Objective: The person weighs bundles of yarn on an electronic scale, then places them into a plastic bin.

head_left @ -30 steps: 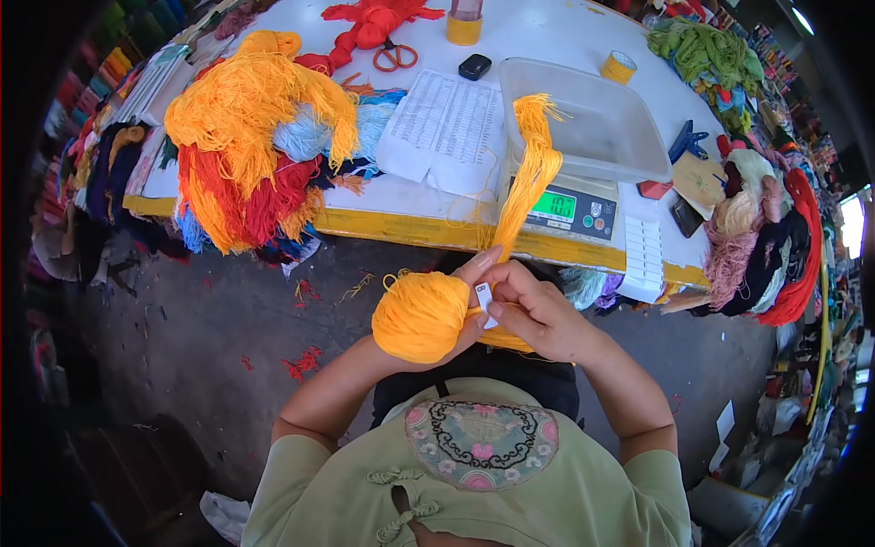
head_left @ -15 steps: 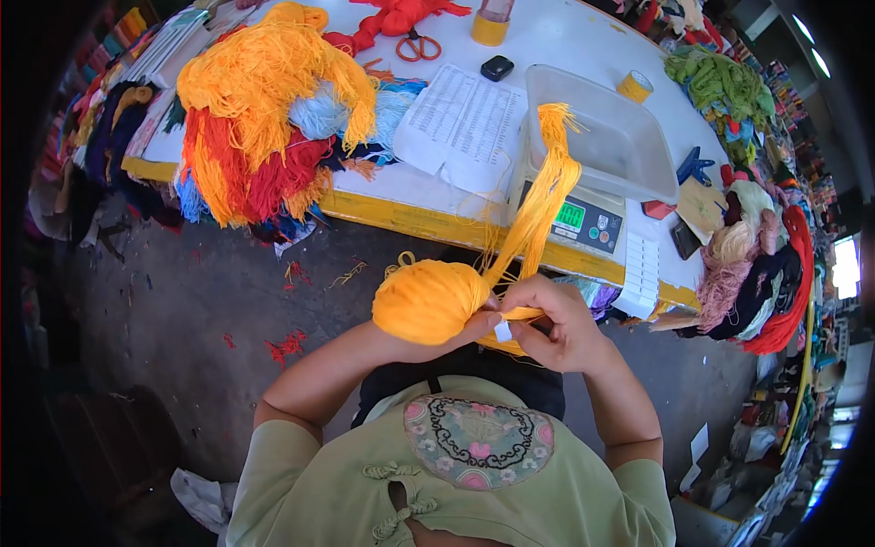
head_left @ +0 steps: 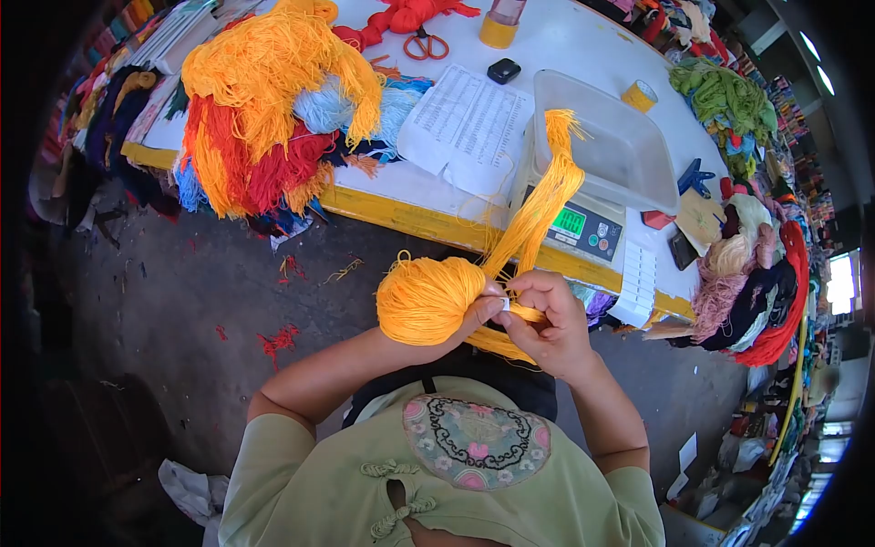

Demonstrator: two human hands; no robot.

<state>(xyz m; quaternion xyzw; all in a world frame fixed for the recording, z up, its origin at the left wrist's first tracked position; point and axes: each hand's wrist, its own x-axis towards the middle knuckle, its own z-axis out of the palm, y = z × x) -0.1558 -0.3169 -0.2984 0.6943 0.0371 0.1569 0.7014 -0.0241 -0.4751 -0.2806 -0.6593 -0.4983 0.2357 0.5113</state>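
While the left hand (head_left: pixel 476 317) grips the yarn ball (head_left: pixel 421 301), the right hand (head_left: pixel 550 326), pinching the strands (head_left: pixel 538 205), should keep them tight.

**Yarn-sorting workshop.** A white work table (head_left: pixel 401 211) with a yellow edge carries loose heaps of orange, red and blue yarn (head_left: pixel 264 109). Beside them stand a digital scale (head_left: pixel 583 223) with a lit green display under a clear plastic tray (head_left: pixel 611 137), a printed sheet (head_left: pixel 465 118), scissors (head_left: pixel 427 46) and a tape roll (head_left: pixel 640 95). Green hanks (head_left: pixel 720 87) and pink, cream and red hanks (head_left: pixel 756 283) crowd the table's right end. Red thread scraps (head_left: pixel 278 342) litter the bare concrete floor (head_left: pixel 182 292). The left hand (head_left: pixel 474 314) cups an orange yarn ball (head_left: pixel 424 301); the right hand (head_left: pixel 547 328) pinches its orange strands (head_left: pixel 538 201).
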